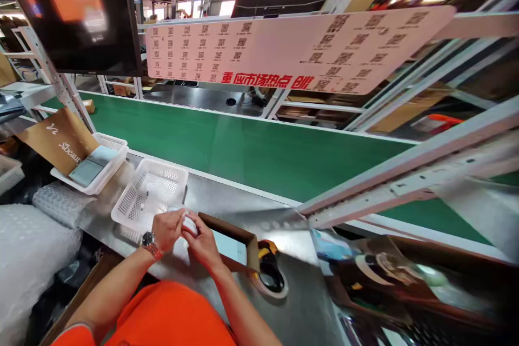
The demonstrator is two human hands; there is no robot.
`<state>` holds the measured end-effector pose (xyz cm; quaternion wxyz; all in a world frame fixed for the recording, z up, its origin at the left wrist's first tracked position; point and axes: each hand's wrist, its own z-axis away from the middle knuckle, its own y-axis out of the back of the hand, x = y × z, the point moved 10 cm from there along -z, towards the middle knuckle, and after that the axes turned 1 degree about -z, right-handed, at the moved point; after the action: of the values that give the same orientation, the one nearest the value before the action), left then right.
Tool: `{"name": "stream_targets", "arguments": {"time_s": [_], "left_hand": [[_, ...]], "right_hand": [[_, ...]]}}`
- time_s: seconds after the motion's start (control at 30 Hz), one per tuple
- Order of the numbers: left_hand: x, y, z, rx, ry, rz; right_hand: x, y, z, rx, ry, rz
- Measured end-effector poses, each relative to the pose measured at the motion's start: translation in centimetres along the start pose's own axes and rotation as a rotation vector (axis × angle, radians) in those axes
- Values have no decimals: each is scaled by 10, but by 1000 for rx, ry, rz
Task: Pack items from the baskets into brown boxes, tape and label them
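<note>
White item pinched by left grip, right grip.

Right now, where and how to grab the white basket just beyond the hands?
White basket: probably by the left rim, from above left. It sits upright, open-topped, rim raised, while the left hand and right hand crowd its near right corner.

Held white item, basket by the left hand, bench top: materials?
Held white item: smooth-looking, possibly plastic; too covered to tell. Basket: likely molded plastic, matte white, judging by its perforated walls. Bench top: probably sheet metal, satin gray, showing blurred reflections.
</note>
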<state>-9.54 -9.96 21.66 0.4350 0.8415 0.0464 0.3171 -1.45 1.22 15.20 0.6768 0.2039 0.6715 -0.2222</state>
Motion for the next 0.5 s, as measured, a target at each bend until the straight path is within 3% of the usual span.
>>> {"name": "stream_targets", "arguments": {"time_s": [0.13, 0.27, 0.43, 0.5], "left_hand": [[22, 10, 19, 230, -129, -14], [30, 17, 29, 343, -128, 10], [49, 22, 20, 344, -204, -48], [56, 23, 18, 325, -226, -50]], "right_hand": [[12, 22, 0, 123, -128, -236], [26, 19, 3, 136, -220, -421], [-19, 9, 2, -20, 142, -15], [-30, 3, 0, -84, 218, 65]]}}
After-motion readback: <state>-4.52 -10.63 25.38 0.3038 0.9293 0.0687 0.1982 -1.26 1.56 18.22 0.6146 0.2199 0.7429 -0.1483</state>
